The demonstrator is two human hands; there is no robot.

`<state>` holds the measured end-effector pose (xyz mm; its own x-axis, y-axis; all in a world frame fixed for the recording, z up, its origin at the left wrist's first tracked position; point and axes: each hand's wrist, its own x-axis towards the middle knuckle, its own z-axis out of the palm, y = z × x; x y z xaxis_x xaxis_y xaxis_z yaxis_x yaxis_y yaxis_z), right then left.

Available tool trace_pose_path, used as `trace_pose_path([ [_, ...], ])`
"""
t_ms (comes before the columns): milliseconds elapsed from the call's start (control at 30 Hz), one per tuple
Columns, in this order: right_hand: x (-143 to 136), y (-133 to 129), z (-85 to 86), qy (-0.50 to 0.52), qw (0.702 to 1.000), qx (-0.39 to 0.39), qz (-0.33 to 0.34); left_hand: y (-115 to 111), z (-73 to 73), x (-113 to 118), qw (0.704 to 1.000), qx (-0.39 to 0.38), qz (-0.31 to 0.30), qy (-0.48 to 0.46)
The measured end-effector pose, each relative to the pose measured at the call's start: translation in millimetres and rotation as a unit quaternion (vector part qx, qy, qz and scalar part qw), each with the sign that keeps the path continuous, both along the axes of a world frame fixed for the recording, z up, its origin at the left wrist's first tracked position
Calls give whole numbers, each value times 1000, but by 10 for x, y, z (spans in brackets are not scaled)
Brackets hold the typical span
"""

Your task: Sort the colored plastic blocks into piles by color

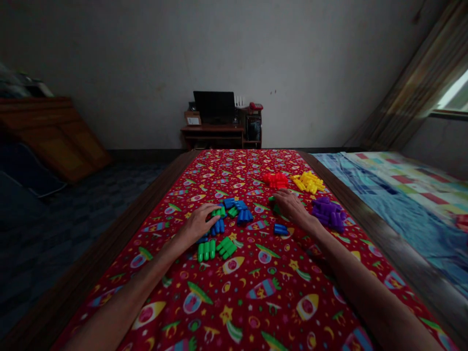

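Note:
My left hand (pixel 202 222) is at the left side of a mixed group of blue pieces (pixel 244 216) and green pieces (pixel 206 250), its thumb and fingers apart around a green piece (pixel 218 212). Whether it grips that piece is unclear. On the right, my right hand (pixel 290 204) is palm down over green pieces (pixel 274 206), which it partly hides; its fingertips are not clear. Just below it lies a separate blue piece (pixel 281 229). Beyond and beside this hand are a red pile (pixel 275 180), a yellow pile (pixel 309 182) and a purple pile (pixel 329 213).
A red patterned cloth (pixel 252 287) covers the long table. Past its far end stands a desk (pixel 214 128) with a monitor (pixel 215 106). A bed (pixel 387 195) is at the right, a wooden cabinet (pixel 54 131) at the left.

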<state>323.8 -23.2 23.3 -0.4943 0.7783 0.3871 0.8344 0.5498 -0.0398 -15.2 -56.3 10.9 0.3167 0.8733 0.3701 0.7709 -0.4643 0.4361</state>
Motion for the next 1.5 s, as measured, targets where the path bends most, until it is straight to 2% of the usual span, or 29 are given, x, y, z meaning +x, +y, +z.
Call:
trace_pose_path([
  [133,-84,-73,93,56,998,25,34,-45,97,25,999,14,45,-19],
  [200,-206,-168,143,103,992,27,69,-94,154,78,997,6,52,-61],
  [267,-377,-315,177,140,982,23,125,-168,198,173,991,-39,37,-125],
  [367,-651,-567,199,147,965,19,216,-309,226,365,963,-150,-16,-221],
  [467,-780,-685,208,100,959,4,266,-418,246,490,947,-205,-60,-241],
  [533,-719,-621,217,88,966,4,243,-447,284,473,963,-177,-67,-189],
  [633,-434,-355,217,133,983,23,126,-470,359,323,991,-95,-74,-59],
  [700,-197,-153,191,171,984,27,36,-517,374,214,993,-65,-94,13],
  [767,4,-4,138,190,981,18,-23,-596,329,151,988,-58,-129,65],
  [833,136,71,71,181,983,-9,-31,-679,228,138,979,-61,-163,108],
  [967,219,93,-15,162,986,-41,23,-729,13,156,972,-71,-180,132],
  [1067,187,68,26,194,981,-6,13,-641,16,184,978,-83,-172,86],
  [1133,105,-2,109,210,978,6,9,-568,114,243,982,-119,-141,32],
  [1200,-45,-144,222,221,975,-15,34,-524,240,332,975,-182,-111,-60],
  [1233,-142,-240,282,224,972,-41,65,-519,295,380,964,-216,-101,-117],
  [1300,-355,-457,386,216,956,-112,165,-539,364,467,929,-275,-88,-231],
  [1367,-547,-654,444,185,927,-174,274,-575,373,530,898,-312,-76,-302],
  [1400,-619,-728,450,171,917,-189,308,-591,360,551,888,-321,-70,-321],
  [1500,-722,-828,390,162,914,-189,320,-603,293,579,882,-321,-52,-340],
])
